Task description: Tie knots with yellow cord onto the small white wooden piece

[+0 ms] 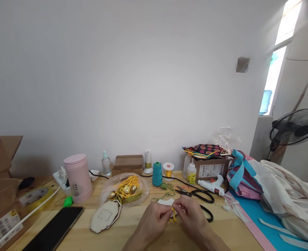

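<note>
My left hand (155, 218) and my right hand (189, 214) meet over the front of the wooden table. Both are closed, fingertips pinching a short yellow cord (173, 217) between them. Its loose ends hang below my fingers. A white piece (165, 202) lies just behind my hands, partly covered by them, so its full shape is hidden. Beyond it, a thin green thread (170, 190) is spread in loose loops. Black-handled scissors (201, 196) rest behind my right hand, and another black handle loop (207, 213) shows beside that hand.
Left of my hands are cut card shapes (105, 217), a plastic bag of yellow cords and gold bells (125, 188), a phone (53, 228) and a pink tumbler (78, 179). Behind stand a teal thread cone (157, 174), a glue bottle (192, 173) and a glue gun (212, 185). Fabric (292, 191) lies right.
</note>
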{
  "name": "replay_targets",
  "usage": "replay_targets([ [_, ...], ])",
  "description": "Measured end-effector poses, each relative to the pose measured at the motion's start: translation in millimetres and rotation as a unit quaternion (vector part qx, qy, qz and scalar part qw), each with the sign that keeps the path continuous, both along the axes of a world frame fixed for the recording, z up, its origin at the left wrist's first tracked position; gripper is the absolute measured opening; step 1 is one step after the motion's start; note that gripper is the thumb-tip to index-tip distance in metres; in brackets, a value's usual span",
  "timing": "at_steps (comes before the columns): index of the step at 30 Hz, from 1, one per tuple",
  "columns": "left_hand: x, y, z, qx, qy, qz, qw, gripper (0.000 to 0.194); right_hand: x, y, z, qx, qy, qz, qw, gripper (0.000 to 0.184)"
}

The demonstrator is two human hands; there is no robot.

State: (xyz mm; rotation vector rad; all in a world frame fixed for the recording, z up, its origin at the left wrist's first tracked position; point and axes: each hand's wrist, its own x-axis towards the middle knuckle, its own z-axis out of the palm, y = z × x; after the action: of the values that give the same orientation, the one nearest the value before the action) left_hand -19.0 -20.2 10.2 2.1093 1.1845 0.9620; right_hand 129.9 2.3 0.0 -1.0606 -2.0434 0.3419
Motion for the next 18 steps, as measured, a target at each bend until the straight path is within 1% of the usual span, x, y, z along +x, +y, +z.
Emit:
replay_targets([
  [4,1,1,-6.0,0.001,0.013,0.052,0.999,0.029,0,3,-5.3,-0.008,0.013,-0.006,1.0,0.024],
  [6,2,2,-8.5,0.001,0.01,0.07,0.997,0.028,2,5,-7.5,-0.002,0.009,-0.008,1.0,0.024],
  [9,2,4,-11.7,0.01,0.018,0.053,0.998,0.038,2,5,-10.0,0.024,-0.01,-0.01,1.0,0.024],
  [12,2,4,-14.7,0.026,0.051,0.038,0.998,0.043,0,3,-12.5,0.057,-0.031,-0.02,0.998,0.024],
  [15,0,2,-16.4,0.061,0.092,0.055,0.992,0.042,-3,3,-14.8,0.059,-0.055,-0.033,0.996,0.023],
  [18,-2,-1,-14.4,0.077,0.133,0.069,0.986,0.036,-4,3,-16.1,0.039,-0.071,-0.016,0.997,0.021],
])
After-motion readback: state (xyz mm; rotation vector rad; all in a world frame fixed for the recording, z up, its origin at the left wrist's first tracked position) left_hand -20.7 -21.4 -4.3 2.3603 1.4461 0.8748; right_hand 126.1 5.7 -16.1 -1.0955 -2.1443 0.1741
